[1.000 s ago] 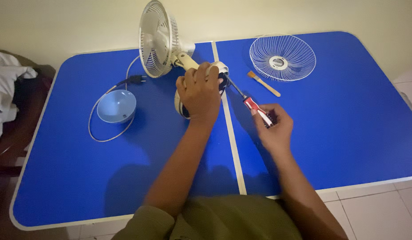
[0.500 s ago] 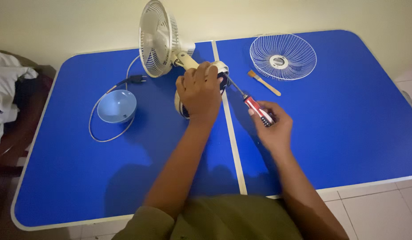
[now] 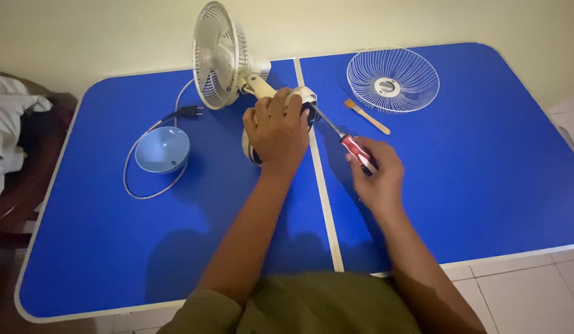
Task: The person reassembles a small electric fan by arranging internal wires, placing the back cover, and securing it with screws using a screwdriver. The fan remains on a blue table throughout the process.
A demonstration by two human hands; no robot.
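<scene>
Gripping noted: fan base (image 3: 306, 99) clasped by left hand (image 3: 276, 133) near table (image 3: 485, 185) far edge, centre seam | screwdriver (image 3: 345, 141) handle enclosed by right hand (image 3: 376, 173), tip set at base | wire guard (image 3: 392, 79), brush (image 3: 367, 116) toward far right corner | bowl (image 3: 162, 149) left

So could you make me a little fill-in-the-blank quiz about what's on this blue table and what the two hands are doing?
1. The right hand grips a screwdriver whose handle is mostly ____ in colour.
2. The left hand rests on the base of a small white ____ lying on its side on the table.
3. The loose wire grille lies on the table near a small wooden-handled ____.
4. The round light-blue thing encircled by the power cord is a ____.

Missing words: red; fan; brush; bowl
</scene>
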